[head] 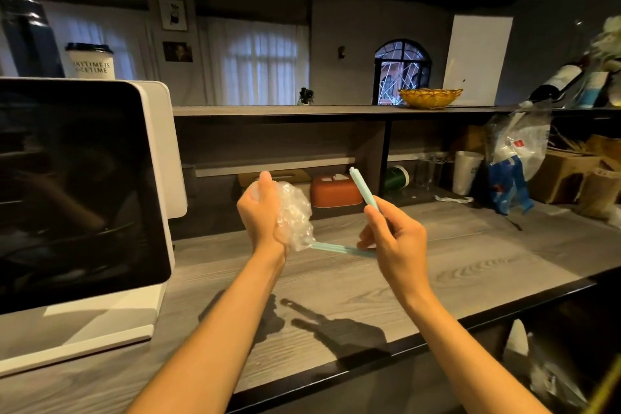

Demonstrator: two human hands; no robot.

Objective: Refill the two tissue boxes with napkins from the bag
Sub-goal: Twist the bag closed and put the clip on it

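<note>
My left hand (260,212) grips a crumpled clear plastic bag (295,218) above the grey wooden counter (453,255). My right hand (391,239) holds a light green sealing clip (364,191), opened into two arms: one points up, the other runs level toward the bag. Behind my hands, under the shelf, stands an orange tissue box (334,191) with white paper showing in its top slot. A tan tissue box (285,175) stands to its left, partly hidden by my left hand and the bag.
A white-framed screen (77,185) fills the left side of the counter. Paper cups (467,171), a green cup (396,176), plastic bags (514,158) and cardboard boxes (564,175) crowd the right. A yellow basket (430,97) sits on the upper shelf.
</note>
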